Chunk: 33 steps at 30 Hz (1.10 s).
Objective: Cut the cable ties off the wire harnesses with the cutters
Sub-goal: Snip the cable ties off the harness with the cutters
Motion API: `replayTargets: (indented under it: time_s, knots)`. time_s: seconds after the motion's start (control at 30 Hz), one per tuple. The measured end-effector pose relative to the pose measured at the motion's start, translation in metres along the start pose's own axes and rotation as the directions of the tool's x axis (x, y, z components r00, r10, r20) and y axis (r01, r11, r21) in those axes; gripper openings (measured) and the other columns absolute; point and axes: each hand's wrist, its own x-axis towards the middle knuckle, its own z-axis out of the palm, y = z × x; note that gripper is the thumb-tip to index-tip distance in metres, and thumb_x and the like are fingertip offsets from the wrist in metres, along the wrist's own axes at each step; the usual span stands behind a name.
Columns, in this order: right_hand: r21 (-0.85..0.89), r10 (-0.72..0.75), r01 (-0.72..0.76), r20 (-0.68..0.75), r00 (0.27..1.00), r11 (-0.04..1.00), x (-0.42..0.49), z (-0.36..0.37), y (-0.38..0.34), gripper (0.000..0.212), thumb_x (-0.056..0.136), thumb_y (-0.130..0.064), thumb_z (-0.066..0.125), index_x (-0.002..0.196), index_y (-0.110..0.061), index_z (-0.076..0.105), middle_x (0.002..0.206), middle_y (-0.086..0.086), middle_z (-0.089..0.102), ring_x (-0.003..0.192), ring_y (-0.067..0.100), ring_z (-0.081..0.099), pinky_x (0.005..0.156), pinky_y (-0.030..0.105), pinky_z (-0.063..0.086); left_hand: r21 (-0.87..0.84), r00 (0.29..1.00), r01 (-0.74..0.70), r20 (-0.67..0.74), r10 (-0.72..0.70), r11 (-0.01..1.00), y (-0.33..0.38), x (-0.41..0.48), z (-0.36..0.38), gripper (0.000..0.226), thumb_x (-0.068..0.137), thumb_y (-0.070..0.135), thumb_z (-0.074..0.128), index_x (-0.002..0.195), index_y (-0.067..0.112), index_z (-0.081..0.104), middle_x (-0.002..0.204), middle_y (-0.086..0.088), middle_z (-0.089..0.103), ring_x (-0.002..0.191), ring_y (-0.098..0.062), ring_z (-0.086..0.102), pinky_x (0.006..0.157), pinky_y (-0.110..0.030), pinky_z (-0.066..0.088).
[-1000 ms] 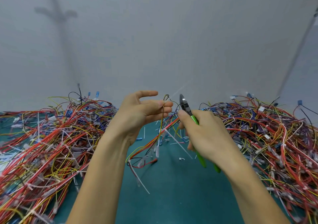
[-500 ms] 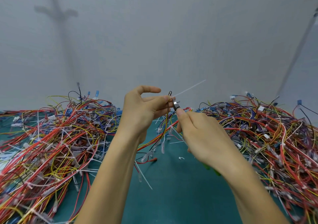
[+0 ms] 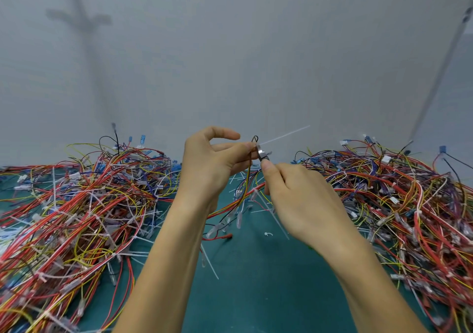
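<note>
Green mat below a grey wall, with a left pile and a right pile of wires; the hands meet in mid-air.
The left hand pinches the top of a harness that hangs to the mat between the piles. The right hand is curled round the cutters, whose handles are hidden. Their metal head sits at the white tie, just beside the left fingertips.
</note>
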Motion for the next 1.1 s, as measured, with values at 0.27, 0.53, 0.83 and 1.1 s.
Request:
replayTargets:
  time_s: [0.27,0.53,0.83,1.1]
  knots:
    - [-0.012,0.011,-0.011,-0.001,1.0,1.0,0.001,0.0,0.001,0.057,0.101,-0.052,0.023,0.061,-0.021,0.049,0.061,-0.003,0.055,0.063,0.012,0.05,0.055,0.033,0.034,0.021,1.0,-0.016,-0.012,0.016,1.0,-0.002,0.0,0.003,0.022,0.078,-0.004,0.075,0.09,0.004,0.058,0.071,-0.01,0.075,0.068,-0.018,0.073,0.066,-0.026,0.061]
    - [0.025,-0.013,0.014,-0.04,0.999,1.0,0.002,0.003,0.004,0.061,0.102,-0.05,0.029,0.051,-0.02,0.044,0.053,-0.003,0.047,0.056,0.009,0.045,0.052,0.033,0.03,0.036,0.999,-0.02,-0.032,0.021,0.999,-0.002,-0.001,0.003,0.023,0.077,-0.002,0.077,0.092,0.002,0.06,0.073,-0.012,0.075,0.072,-0.022,0.074,0.063,-0.024,0.059]
    - [0.159,0.008,-0.006,-0.017,1.0,0.987,0.002,0.001,0.003,0.063,0.102,-0.05,0.03,0.059,-0.011,0.056,0.054,0.006,0.057,0.055,0.023,0.063,0.065,0.038,0.052,-0.049,0.996,0.058,-0.068,-0.061,0.997,-0.002,0.001,0.003,0.026,0.076,-0.002,0.077,0.094,0.004,0.06,0.079,-0.016,0.075,0.078,-0.027,0.074,0.074,-0.032,0.061]
    - [0.325,0.116,-0.109,-0.001,0.993,0.939,0.013,-0.005,0.017,0.069,0.087,-0.07,0.034,0.067,-0.011,0.063,0.063,0.005,0.068,0.063,0.03,0.066,0.074,0.046,0.055,-0.256,0.982,0.137,-0.089,-0.165,0.957,-0.001,0.01,-0.009,0.014,0.086,-0.008,0.06,0.097,0.001,0.058,0.067,-0.007,0.07,0.068,-0.02,0.072,0.061,-0.027,0.059]
